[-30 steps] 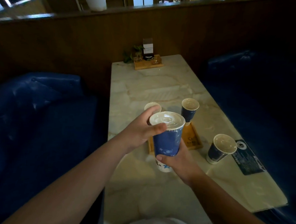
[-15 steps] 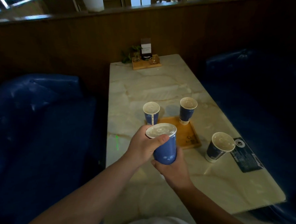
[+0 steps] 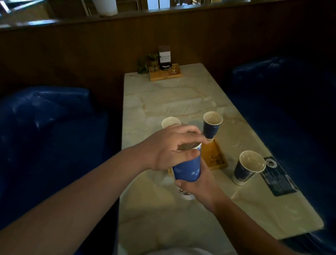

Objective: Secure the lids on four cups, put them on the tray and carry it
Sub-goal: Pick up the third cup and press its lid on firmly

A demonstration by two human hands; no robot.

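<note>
A blue paper cup point(image 3: 187, 171) is held above the near part of the marble table. My right hand point(image 3: 199, 183) grips its lower body from below. My left hand point(image 3: 174, 146) lies over the top, fingers spread across the clear lid point(image 3: 188, 146) and thumb on the cup's side. A small wooden tray point(image 3: 214, 157) lies behind the held cup. One lidded cup point(image 3: 212, 125) stands on its far end. Another lidded cup point(image 3: 170, 122) shows behind my left hand. A third cup point(image 3: 247, 168), lidded, stands on the table right of the tray.
The marble table point(image 3: 183, 101) runs away from me between blue upholstered seats point(image 3: 39, 132). A black card point(image 3: 277, 177) lies near the right edge. At the far end a wooden holder point(image 3: 166, 74) carries a sign, glasses and a plant, against a wooden wall.
My left hand has moved from the cup's side onto the lid, covering it. The cup stays held in front of the tray.
</note>
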